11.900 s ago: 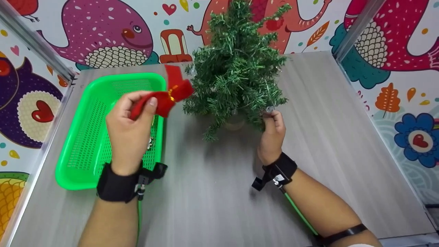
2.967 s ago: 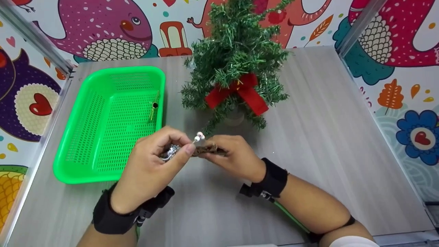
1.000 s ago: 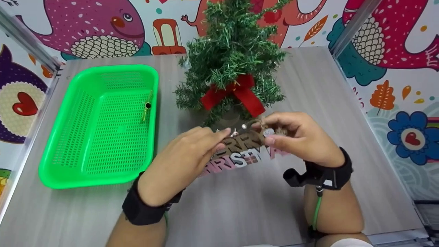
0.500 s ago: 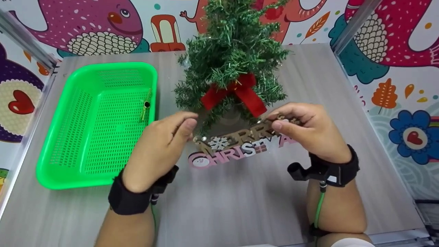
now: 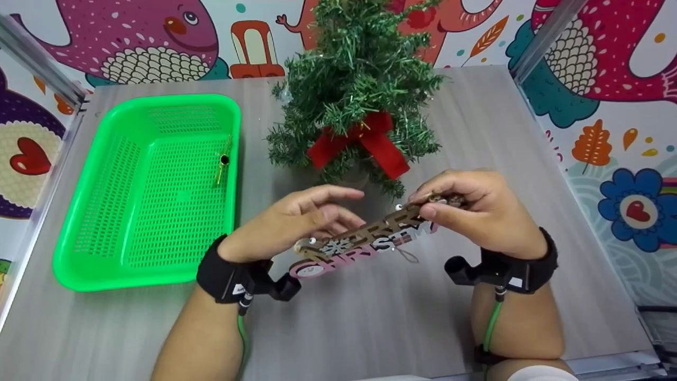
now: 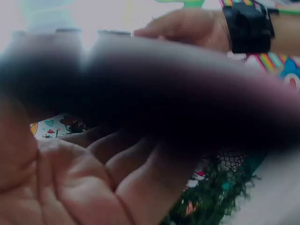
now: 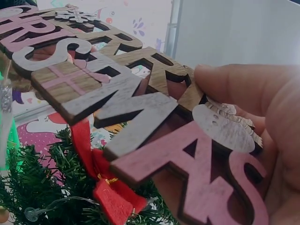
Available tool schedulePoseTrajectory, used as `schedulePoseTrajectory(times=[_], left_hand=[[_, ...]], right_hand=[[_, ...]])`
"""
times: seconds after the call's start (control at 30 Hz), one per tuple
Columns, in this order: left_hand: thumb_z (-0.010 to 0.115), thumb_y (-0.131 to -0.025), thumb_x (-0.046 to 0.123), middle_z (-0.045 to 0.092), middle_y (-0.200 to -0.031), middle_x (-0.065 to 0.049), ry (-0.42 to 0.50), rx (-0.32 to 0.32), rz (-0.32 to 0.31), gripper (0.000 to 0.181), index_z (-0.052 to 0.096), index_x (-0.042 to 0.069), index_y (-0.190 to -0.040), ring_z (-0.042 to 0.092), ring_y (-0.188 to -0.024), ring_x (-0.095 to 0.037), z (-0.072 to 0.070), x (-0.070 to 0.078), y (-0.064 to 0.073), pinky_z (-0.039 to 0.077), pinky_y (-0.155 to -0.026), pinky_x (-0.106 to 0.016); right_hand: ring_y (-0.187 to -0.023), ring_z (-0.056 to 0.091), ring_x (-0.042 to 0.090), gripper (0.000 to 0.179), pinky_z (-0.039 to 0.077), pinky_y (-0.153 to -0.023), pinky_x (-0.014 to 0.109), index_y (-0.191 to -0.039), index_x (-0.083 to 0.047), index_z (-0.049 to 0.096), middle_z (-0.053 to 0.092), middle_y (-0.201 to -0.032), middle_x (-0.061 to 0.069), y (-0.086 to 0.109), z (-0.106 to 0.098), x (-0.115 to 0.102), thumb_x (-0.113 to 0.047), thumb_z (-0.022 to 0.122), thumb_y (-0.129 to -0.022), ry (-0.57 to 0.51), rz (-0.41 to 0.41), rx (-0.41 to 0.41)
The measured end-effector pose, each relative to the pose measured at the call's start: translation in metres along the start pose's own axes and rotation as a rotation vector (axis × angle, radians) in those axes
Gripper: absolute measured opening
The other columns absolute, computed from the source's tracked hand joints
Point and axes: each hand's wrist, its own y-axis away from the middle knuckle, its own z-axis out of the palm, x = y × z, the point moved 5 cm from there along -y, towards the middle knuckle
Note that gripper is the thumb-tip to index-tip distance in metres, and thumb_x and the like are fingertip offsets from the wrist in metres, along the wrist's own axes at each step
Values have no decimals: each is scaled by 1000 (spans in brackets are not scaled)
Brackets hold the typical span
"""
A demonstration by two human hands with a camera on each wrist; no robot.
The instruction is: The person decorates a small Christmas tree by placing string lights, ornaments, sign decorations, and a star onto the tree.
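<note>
A wooden "Merry Christmas" sign [image 5: 382,244] with brown, pink and silver letters is held tilted above the table, in front of the tree. My right hand [image 5: 481,214] pinches its right end; in the right wrist view the thumb lies on the front, beside a small snowman [image 7: 220,126]. Behind the sign's left part, my left hand [image 5: 296,219] has its fingers extended; whether they touch it I cannot tell. The left wrist view shows that palm [image 6: 79,183] and a dark blurred shape across it. A thin cord loop [image 5: 408,257] hangs below the sign.
A small green Christmas tree [image 5: 354,95] stands at the back middle, with a red bow [image 5: 389,156] on its lower front. To the left is a green plastic basket [image 5: 61,254] holding a slim gold item [image 5: 223,161]. Patterned wall panels border the table.
The red bow has gone from my left hand onto the tree. The sign has come into my right hand and tilted. Over the last half second my left hand moved right, behind it.
</note>
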Motion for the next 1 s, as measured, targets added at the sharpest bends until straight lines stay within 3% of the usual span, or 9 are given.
schedulePoseTrajectory(times=[0.1,0.23,0.27,0.33,0.43,0.6,0.73,0.83,1.0], left_hand=[[54,-106,50,72,-119,-6,-70,26,-20,50,55,23,-148,69,-108,-23,-3,-4,-2,58,-94,-38],[37,-101,74,71,-103,-3,-217,-13,-117,68,57,29,-148,65,-87,-16,-7,-19,-5,52,-78,-30],[33,-98,79,71,-101,-5,-210,-41,-119,75,56,29,-149,63,-84,-17,-6,-22,-7,49,-73,-30],[32,-95,83,74,-109,-8,-128,-94,-100,83,52,27,-152,66,-91,-17,-1,-24,-10,51,-76,-29],[48,-97,74,74,-114,-11,42,-134,-16,78,48,21,-154,65,-93,-18,7,-23,-15,52,-79,-27],[72,-98,39,74,-118,-4,198,-98,110,59,57,3,-143,69,-103,-13,14,-12,-13,58,-89,-26],[73,-98,15,76,-113,-2,310,-2,251,29,70,5,-124,74,-103,-13,12,1,-7,61,-93,-32],[69,-99,5,73,-108,-1,362,91,371,19,71,12,-117,76,-97,-13,5,15,0,61,-92,-33],[64,-98,3,62,-103,-2,315,219,465,12,65,13,-105,67,-81,-10,-4,47,6,58,-71,-22]], right_hand=[[-67,66,14,17,55,-60,20,-105,2,77,78,-96,2,0,0,-2,10,70,-91,10,-2,3],[-65,62,12,15,52,-58,20,-104,2,78,78,-94,1,2,-2,-3,7,72,-92,18,-19,19],[-65,62,12,14,52,-57,21,-104,2,77,78,-94,1,3,-2,-4,7,72,-92,14,-28,14],[-65,61,11,16,52,-57,20,-105,3,77,77,-95,3,3,-1,-5,9,72,-91,-3,-54,-5],[-66,61,12,20,53,-58,20,-106,4,76,77,-96,5,3,1,-7,14,70,-90,-29,-84,-43],[-65,62,11,18,53,-57,21,-106,0,77,76,-94,4,4,0,-8,8,72,-91,13,-71,-70],[-66,61,10,24,53,-58,20,-108,-1,76,75,-93,5,4,0,-6,13,72,-88,28,-73,-117],[-69,59,10,32,51,-58,22,-110,-2,75,72,-91,6,2,0,-2,18,69,-87,28,-44,-161],[-73,62,12,25,54,-63,25,-110,-13,74,70,-89,1,-2,-1,12,6,71,-93,121,97,-204]])
